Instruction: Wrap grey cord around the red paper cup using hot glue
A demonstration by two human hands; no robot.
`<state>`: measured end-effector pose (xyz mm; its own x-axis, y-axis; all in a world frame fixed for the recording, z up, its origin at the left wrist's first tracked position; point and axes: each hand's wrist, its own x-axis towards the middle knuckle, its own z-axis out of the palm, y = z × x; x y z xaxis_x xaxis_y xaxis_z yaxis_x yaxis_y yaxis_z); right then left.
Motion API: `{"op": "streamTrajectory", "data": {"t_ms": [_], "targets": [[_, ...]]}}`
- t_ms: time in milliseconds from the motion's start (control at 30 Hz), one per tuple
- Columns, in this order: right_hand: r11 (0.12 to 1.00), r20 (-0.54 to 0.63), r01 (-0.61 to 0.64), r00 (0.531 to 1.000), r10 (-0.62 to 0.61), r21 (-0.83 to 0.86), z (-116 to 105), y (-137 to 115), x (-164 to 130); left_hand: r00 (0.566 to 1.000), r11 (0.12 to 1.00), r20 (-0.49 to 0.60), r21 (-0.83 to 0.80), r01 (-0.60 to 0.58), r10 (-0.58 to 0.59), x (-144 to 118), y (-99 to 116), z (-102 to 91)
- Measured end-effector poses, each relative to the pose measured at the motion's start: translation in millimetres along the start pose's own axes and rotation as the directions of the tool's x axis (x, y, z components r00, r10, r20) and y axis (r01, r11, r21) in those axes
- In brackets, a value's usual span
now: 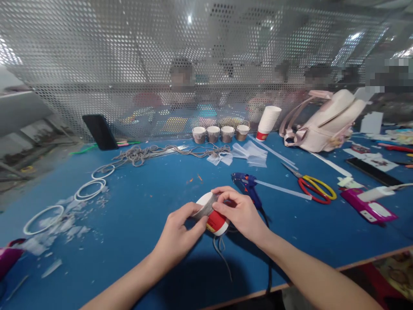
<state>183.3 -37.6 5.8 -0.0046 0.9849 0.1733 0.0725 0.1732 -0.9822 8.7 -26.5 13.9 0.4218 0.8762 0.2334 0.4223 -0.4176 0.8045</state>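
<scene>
Between my hands a red and white paper cup (217,221) is tilted, its white opening turned up and to the left. Grey cord (204,212) is wound in a band around the rim end, and a loose tail of it (222,254) hangs below. My left hand (183,228) grips the cup from the left, thumb and fingers pressed to its side. My right hand (237,211) pinches at the cord band from the right; its fingertips partly hide the band. Just behind my right hand lies a blue hot glue gun (247,185) with a clear glue stick in it.
Several cord-wrapped cups (213,135) and a cup stack (268,122) line the back by a perforated metal screen (129,64). Grey cord (138,155) lies tangled behind; white rings (90,189) at left. Scissors (314,187), a purple power strip (368,206) and a backpack (325,125) are right.
</scene>
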Motion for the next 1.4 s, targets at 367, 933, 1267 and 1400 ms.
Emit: {"op": "streamTrajectory", "data": {"t_ms": [367,933,1267,1400], "targets": [[0.973,0.030,0.171,0.985,-0.168,-0.154,4,1,-3,0.921,0.853,0.133,-0.349,0.388,-0.365,-1,21,-0.9],[0.946,0.102,0.187,0.981,-0.165,-0.267,-4,-5,-6,0.970,0.959,0.019,-0.146,0.241,-0.241,-3,9,0.0],[0.947,0.215,0.036,0.976,0.036,-0.319,0,-11,-11,0.992,0.990,-0.027,-0.073,0.120,-0.122,0,11,-0.2],[0.878,0.173,0.198,0.976,-0.134,-0.435,0,-7,-10,0.991,0.984,0.000,-0.113,0.136,-0.137,-1,10,2.0]]}}
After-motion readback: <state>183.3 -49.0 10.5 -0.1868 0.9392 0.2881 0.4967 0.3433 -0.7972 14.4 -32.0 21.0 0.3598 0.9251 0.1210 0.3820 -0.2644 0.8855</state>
